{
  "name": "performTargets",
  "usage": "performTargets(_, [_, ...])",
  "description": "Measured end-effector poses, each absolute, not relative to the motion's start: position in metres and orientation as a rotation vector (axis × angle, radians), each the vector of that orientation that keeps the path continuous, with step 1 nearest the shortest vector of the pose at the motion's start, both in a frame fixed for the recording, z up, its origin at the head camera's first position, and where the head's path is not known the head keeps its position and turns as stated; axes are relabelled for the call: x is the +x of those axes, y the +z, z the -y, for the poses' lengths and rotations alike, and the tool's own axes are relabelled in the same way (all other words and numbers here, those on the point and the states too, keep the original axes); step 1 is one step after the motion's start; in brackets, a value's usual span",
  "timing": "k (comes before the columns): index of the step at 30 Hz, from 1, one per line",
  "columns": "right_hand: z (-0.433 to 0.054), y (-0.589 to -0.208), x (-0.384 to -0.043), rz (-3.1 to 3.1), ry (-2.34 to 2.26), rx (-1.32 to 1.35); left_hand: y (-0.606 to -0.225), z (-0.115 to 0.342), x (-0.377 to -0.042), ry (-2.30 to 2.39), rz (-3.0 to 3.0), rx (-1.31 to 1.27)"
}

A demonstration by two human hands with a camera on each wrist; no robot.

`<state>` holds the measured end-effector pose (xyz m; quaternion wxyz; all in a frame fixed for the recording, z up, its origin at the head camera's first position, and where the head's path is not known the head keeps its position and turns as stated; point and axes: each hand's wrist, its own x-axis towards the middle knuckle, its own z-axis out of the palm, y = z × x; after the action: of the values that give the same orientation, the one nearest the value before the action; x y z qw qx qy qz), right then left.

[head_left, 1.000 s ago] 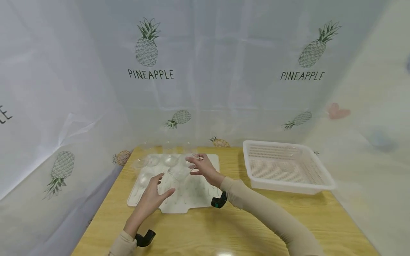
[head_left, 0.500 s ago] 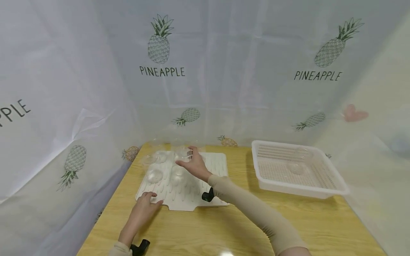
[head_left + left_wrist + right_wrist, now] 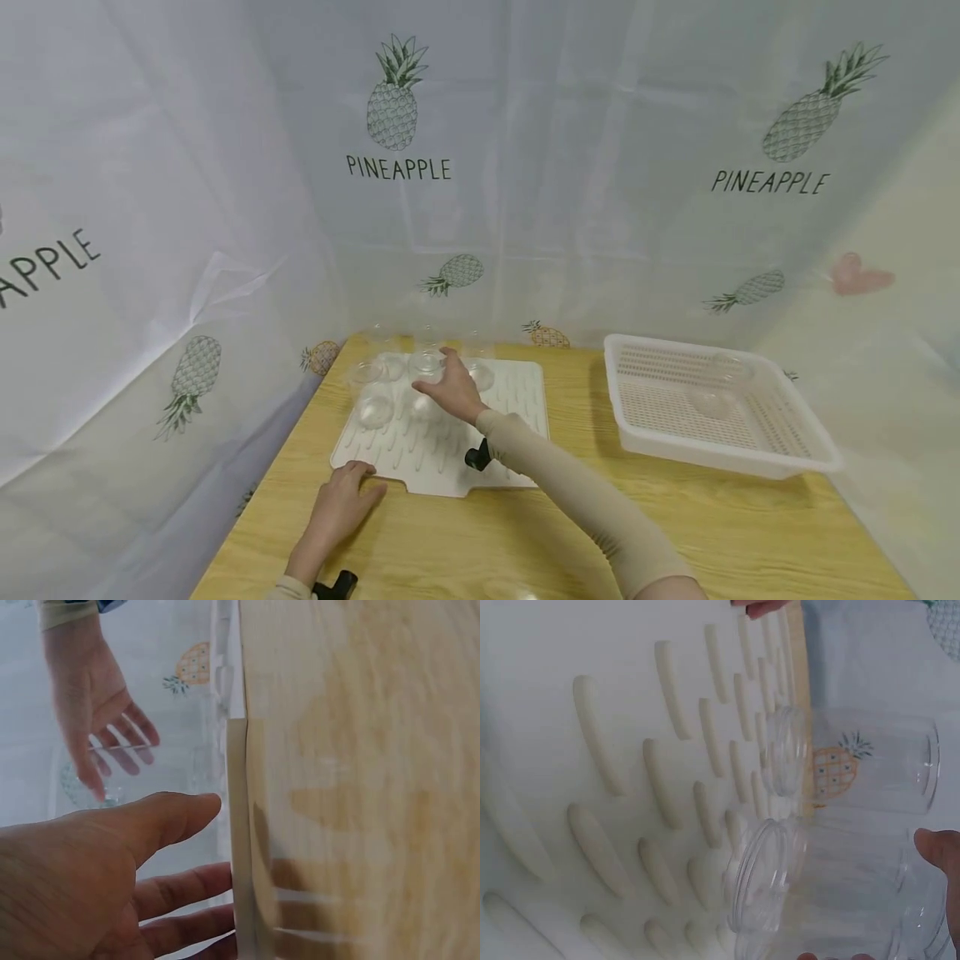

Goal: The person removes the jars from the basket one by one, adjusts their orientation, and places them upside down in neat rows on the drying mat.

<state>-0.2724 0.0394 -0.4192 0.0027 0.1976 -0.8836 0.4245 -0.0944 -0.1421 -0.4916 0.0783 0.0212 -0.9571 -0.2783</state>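
My right hand (image 3: 453, 387) grips a clear plastic jar (image 3: 840, 870) at the back of the white ridged mat (image 3: 517, 408). The jar is upside down, its threaded rim toward the mat; in the right wrist view my thumb is by its base and fingertips show at the bottom. Beside it stands another inverted clear jar (image 3: 877, 761). Several more transparent jars, such as the front-left jar (image 3: 375, 410), occupy the mat's left and back. My left hand (image 3: 341, 504) is at the mat's front-left corner, its fingertips touching the edge in the left wrist view.
A white plastic basket (image 3: 723, 458) stands on the right of the wooden table (image 3: 570, 533), with a see-through jar (image 3: 712, 402) lying inside. White pineapple-print sheeting (image 3: 547, 208) encloses the table at the back and sides.
My right hand has moved left along the mat's back and brought a jar down beside the others. My left hand has dropped from above the mat to its front-left corner.
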Motion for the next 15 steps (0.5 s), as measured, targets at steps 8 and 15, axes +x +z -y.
performTargets(8, [-0.038, -0.427, -0.279, 2.784, 1.289, 0.613, -0.496, 0.143, -0.098, -0.793, 2.844, 0.070])
performTargets(15, [-0.034, -0.436, -0.279, 2.811, 1.238, 0.629, -0.499, 0.145, -0.096, -0.796, 2.851, 0.074])
